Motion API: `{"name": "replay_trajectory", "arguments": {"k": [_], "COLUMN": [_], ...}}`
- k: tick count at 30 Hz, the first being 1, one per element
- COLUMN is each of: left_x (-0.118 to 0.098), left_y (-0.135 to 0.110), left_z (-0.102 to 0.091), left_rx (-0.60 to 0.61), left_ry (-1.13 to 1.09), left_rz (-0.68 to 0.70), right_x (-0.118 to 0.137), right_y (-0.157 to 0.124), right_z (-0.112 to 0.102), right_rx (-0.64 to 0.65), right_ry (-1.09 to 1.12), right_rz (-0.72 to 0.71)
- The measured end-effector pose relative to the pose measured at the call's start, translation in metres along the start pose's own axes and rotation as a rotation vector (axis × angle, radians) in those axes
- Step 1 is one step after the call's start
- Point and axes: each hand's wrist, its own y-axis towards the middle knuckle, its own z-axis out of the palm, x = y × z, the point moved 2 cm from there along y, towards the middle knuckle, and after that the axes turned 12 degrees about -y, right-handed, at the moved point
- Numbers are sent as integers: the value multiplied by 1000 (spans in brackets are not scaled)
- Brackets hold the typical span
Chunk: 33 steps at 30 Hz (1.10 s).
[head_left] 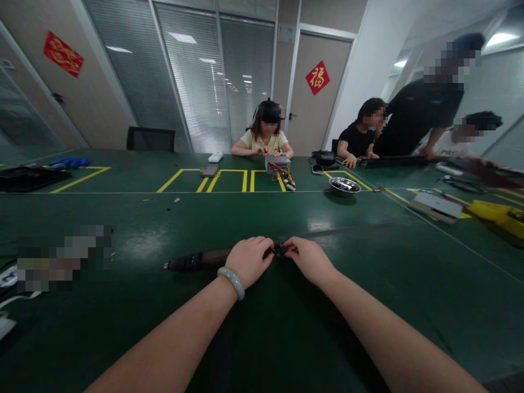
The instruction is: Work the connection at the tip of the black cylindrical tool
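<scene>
A dark, rod-shaped tool (194, 261) with a narrow metal tip lies across the green table in front of me, its tip to the left. It resembles an electric screwdriver. My left hand (250, 261), with a pale green bangle (231, 282) at the wrist, is closed over its right-hand end and hides part of it. Close by on the right, my right hand (305, 257) pinches a small dark part (279, 251) at that end. The fingers cover most of this part, so its kind does not show.
Facing me, a person (268, 123) handles a grey metal box (277, 162) with bundled wires. A steel bowl (344, 186), a silver panel (436, 205) and a yellow item (497, 217) lie on the right. More people (426, 114) are at the far right. A blurred object (65, 257) lies left.
</scene>
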Motion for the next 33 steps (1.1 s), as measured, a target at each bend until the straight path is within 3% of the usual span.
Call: {"name": "replay_trajectory", "arguments": {"k": [13, 20, 33], "left_x": [3, -1, 0], "left_y": [2, -3, 2], "left_z": [-2, -7, -9], "left_rx": [12, 56, 50], "left_ry": [-68, -78, -70], "left_rz": [87, 94, 64], "right_x": [0, 3, 7], "right_y": [-2, -4, -3], "right_z": [-8, -14, -7], "right_rx": [52, 82, 98], "right_ry": [-79, 63, 244], "right_rz": [-8, 29, 45]}}
